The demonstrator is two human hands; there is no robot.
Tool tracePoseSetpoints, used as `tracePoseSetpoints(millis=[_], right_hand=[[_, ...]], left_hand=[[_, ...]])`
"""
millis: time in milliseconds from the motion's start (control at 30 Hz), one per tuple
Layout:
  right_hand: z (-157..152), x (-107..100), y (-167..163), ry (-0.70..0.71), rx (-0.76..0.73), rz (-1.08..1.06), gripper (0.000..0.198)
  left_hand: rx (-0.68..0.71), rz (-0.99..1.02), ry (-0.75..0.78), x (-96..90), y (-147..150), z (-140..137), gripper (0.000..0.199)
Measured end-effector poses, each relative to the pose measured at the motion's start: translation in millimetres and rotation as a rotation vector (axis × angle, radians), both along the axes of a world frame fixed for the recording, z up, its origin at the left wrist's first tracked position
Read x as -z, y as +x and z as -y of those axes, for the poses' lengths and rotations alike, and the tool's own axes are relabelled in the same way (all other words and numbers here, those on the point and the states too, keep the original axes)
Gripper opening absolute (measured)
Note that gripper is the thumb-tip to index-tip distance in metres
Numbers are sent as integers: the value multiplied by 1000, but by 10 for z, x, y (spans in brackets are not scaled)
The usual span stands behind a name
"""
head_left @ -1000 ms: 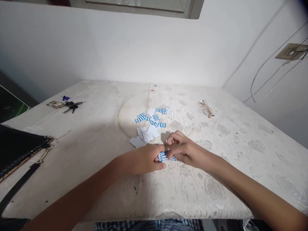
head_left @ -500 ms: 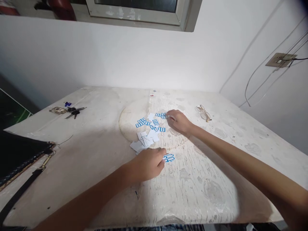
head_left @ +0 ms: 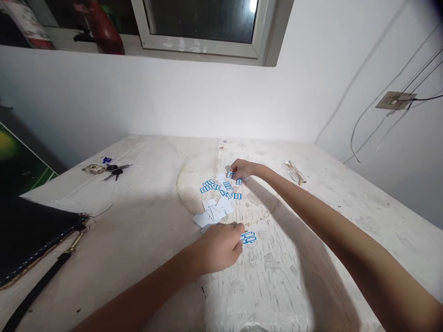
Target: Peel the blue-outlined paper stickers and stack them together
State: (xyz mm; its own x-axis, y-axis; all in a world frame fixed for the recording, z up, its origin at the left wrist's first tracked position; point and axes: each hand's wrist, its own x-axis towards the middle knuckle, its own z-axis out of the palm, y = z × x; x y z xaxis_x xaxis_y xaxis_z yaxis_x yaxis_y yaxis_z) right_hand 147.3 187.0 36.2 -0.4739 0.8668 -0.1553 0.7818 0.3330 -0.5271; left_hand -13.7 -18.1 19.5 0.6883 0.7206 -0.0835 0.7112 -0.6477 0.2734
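Note:
My left hand [head_left: 220, 247] is closed in a pinch on a small bunch of blue-outlined paper slips [head_left: 248, 237], which stick out past the fingertips just above the table. Farther back, my right hand [head_left: 246, 168] pinches a small blue-outlined paper slip [head_left: 230, 174] over the scattered pieces. Between the hands lies a loose spread of similar blue-marked slips [head_left: 208, 186], several of them overlapping. Plain white paper pieces [head_left: 217, 212] are heaped behind my left hand, partly covered by it. Any print on the slips is too small to read.
Keys [head_left: 115, 170] lie at the left of the white table [head_left: 155, 184], near a black bag [head_left: 38, 235] with a strap. Glasses [head_left: 295, 173] rest at the right. A window [head_left: 200, 27] and a wall socket [head_left: 395, 100] are beyond.
My right hand has moved a little left over the slips and now has a blue-outlined slip at its fingertips. My left hand keeps its bunch. The camera view has tilted up.

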Motion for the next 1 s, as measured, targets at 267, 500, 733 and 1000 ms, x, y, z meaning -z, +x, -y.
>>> tracePoseSetpoints(millis=[267, 500, 733, 1000], right_hand=[[622, -106, 291, -18, 120, -540, 26], [1668, -13, 406, -287, 156, -878, 29], [1892, 286, 412, -435, 110, -869, 22], [1992, 358, 314, 60, 70, -589, 8]], left_hand=[[-25, 44, -48, -33, -20, -20, 14], [-145, 234, -184, 95, -6, -161, 14], [-164, 242, -454, -58, -32, -181, 19], [-226, 119, -316, -87, 53, -138, 22]])
